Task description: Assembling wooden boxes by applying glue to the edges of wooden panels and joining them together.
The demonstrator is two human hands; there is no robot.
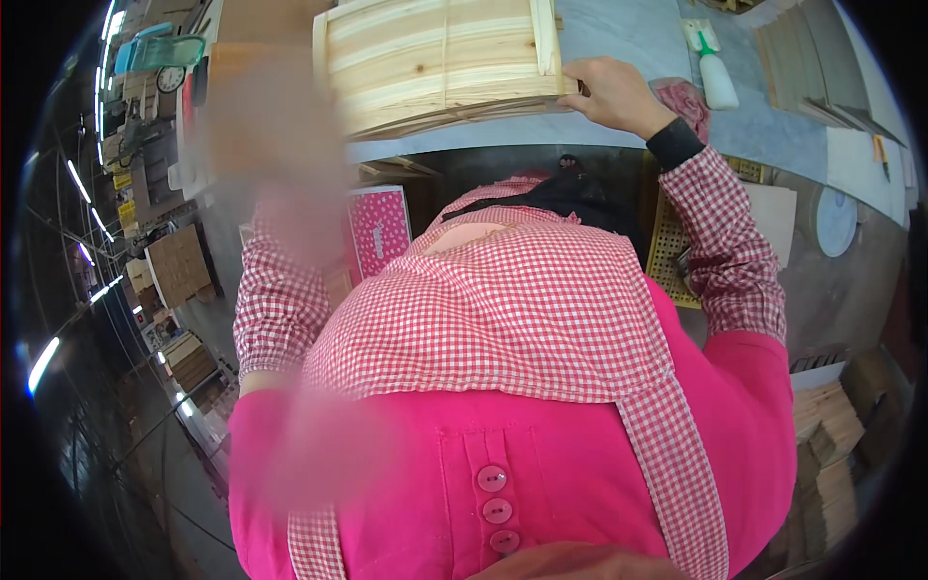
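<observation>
A light-coloured wooden box (435, 58) made of planks lies at the near edge of the worktable, with narrow strips along its ends. My right hand (619, 97) grips its right end near the front corner, fingers bent over the edge and thumb underneath. On the left, my forearm in its checked sleeve (280, 300) reaches up towards the box's left side. A pale blurred patch covers the place of my left hand, so its fingers and anything in them cannot be made out.
A white bottle with a green nozzle (717, 79) and a pink cloth (684, 100) rest on the worktable (619, 34) to the right. Beyond them are stacked thin boards (802, 63). Below the table are a pink patterned box (380, 232) and a yellow perforated crate (674, 246).
</observation>
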